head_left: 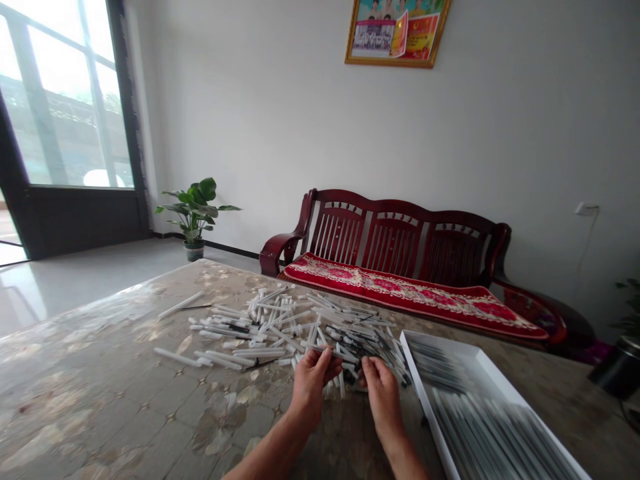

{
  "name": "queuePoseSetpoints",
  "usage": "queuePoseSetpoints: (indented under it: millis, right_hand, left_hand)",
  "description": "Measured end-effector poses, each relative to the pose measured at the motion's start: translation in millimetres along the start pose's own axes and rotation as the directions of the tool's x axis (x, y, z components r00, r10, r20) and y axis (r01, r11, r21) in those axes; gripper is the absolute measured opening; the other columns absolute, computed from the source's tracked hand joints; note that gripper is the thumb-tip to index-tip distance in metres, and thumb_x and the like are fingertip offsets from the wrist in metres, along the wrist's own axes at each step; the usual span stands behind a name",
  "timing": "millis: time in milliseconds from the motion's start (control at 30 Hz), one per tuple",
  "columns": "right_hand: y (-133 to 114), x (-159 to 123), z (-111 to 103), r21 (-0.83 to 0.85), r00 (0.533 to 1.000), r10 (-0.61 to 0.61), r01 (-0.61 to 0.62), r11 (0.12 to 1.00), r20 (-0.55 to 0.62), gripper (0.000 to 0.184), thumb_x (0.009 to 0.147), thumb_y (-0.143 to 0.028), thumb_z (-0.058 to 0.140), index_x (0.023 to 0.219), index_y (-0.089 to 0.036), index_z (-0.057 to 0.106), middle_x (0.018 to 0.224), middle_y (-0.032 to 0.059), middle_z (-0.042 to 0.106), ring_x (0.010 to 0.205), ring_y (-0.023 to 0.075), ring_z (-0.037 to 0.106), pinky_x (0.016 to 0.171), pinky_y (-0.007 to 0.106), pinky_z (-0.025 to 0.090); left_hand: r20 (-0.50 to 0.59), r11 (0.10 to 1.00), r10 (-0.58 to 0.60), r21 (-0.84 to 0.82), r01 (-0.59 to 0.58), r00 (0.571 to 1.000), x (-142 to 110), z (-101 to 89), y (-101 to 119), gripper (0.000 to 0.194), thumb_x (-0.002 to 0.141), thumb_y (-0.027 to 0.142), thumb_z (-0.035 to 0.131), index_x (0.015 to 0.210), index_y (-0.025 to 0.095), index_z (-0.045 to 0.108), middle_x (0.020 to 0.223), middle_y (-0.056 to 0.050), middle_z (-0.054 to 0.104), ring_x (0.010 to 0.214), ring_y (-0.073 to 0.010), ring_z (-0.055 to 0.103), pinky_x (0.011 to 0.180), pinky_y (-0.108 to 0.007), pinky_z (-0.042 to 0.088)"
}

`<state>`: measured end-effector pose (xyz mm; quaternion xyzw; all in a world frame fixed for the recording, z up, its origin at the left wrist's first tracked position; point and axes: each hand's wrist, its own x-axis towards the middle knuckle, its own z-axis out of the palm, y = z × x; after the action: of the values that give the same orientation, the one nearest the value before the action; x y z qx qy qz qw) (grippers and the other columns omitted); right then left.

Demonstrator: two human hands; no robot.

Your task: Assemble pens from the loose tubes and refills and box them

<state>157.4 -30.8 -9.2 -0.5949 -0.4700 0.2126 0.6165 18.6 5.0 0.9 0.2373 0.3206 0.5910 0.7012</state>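
My left hand (311, 383) is closed, thumb against fingers, around a pale pen barrel (345, 357) that points toward my right hand. My right hand (383, 390) is pinched just right of the barrel's end, at something small and dark that I cannot make out. Beyond both hands spreads a loose pile of white pen barrels (270, 352), with dark thin pieces mixed in on its right side. Close to my right hand stands a shallow white box (423, 387) holding rows of dark-and-clear pens (495, 427), blurred.
The patterned tabletop (115, 393) carries all of this. A few pieces, among them a white barrel (181, 305), lie apart at the pile's left. Behind the table are a dark red wooden bench (390, 233) with a red cover and a potted plant (195, 207).
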Motion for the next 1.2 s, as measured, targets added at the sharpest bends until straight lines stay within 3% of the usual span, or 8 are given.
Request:
queuePoseSetpoints:
  millis: [200,333,433,567,733,900,1067,1200]
  right_hand:
    - [4,1,1,0.05,0.999,-0.03,0.032,0.998,-0.033,0.037,0.072,-0.053,0.067,0.088,-0.019,0.071,0.083,0.0056,0.073,0.071,0.0212,0.066,0.067,0.031,0.054]
    - [3,0,1,-0.034,1.0,0.005,-0.005,0.999,0.001,0.039,0.079,-0.059,0.058,0.079,-0.021,0.069,0.068,0.0024,0.068,0.06,0.0197,0.06,0.057,0.03,0.049]
    - [2,1,1,-0.054,1.0,-0.017,0.018,0.998,0.025,0.037,0.075,-0.058,0.061,0.073,-0.021,0.068,0.067,0.0031,0.068,0.065,0.0214,0.062,0.062,0.031,0.05]
    - [1,0,1,0.0,1.0,-0.001,0.001,1.0,-0.011,0.045,0.073,-0.059,0.063,0.093,-0.019,0.069,0.086,0.0067,0.073,0.072,0.0218,0.065,0.066,0.032,0.052]
    - [1,0,0,-0.068,0.999,0.027,-0.025,0.997,0.04,0.045,0.081,-0.063,0.054,0.073,-0.021,0.069,0.063,0.0033,0.066,0.061,0.0213,0.061,0.056,0.03,0.048]
    - [2,2,1,0.043,1.0,-0.001,0.001,0.999,0.016,0.043,0.071,-0.057,0.066,0.091,-0.019,0.071,0.085,0.0079,0.075,0.078,0.0244,0.068,0.069,0.033,0.054]
    - [6,2,1,-0.014,0.995,0.071,-0.07,0.997,0.074,0.04,0.077,-0.06,0.057,0.076,-0.022,0.07,0.065,0.0047,0.069,0.058,0.0219,0.064,0.052,0.031,0.051]
    - [15,6,-3,-0.021,1.0,-0.005,0.005,1.0,0.001,0.036,0.075,-0.054,0.062,0.083,-0.02,0.072,0.072,0.0058,0.073,0.061,0.0222,0.066,0.06,0.032,0.054]
  left_hand:
    - [-0.015,1.0,0.002,-0.017,-0.002,1.0,-1,1.4,1,0.051,0.045,0.043,0.093,0.077,0.013,0.068,0.064,-0.002,0.073,0.06,-0.014,0.071,0.059,-0.023,0.059]
    - [-0.007,1.0,0.003,-0.018,-0.003,1.0,-2,2.1,2,0.051,0.044,0.043,0.093,0.077,0.013,0.068,0.065,-0.003,0.073,0.06,-0.0143,0.071,0.059,-0.023,0.059]
    - [-0.003,1.0,0.008,-0.01,-0.008,1.0,-2,2.1,1,0.05,0.045,0.044,0.093,0.075,0.013,0.068,0.064,-0.003,0.072,0.06,-0.0147,0.071,0.059,-0.023,0.059]
    - [-0.013,1.0,0.009,-0.015,-0.009,1.0,-1,1.6,0,0.05,0.045,0.043,0.093,0.076,0.013,0.069,0.065,-0.003,0.073,0.061,-0.0144,0.071,0.06,-0.024,0.06]
    - [-0.009,1.0,0.002,-0.018,-0.003,1.0,0,1.6,0,0.05,0.044,0.043,0.094,0.077,0.013,0.069,0.064,-0.002,0.073,0.06,-0.0141,0.07,0.059,-0.023,0.059]
    - [-0.018,1.0,0.002,-0.026,-0.002,1.0,-1,2.3,0,0.049,0.043,0.042,0.094,0.074,0.013,0.069,0.064,-0.003,0.073,0.059,-0.0137,0.07,0.059,-0.023,0.059]
    - [-0.018,1.0,0.006,-0.004,-0.006,1.0,-1,2.2,0,0.046,0.046,0.042,0.093,0.072,0.013,0.068,0.062,-0.002,0.072,0.059,-0.0139,0.07,0.058,-0.023,0.059]
    - [-0.095,0.999,0.036,-0.022,-0.038,0.995,3,0.2,3,0.045,0.046,0.043,0.092,0.068,0.014,0.065,0.062,-0.001,0.071,0.06,-0.0138,0.07,0.059,-0.022,0.06]
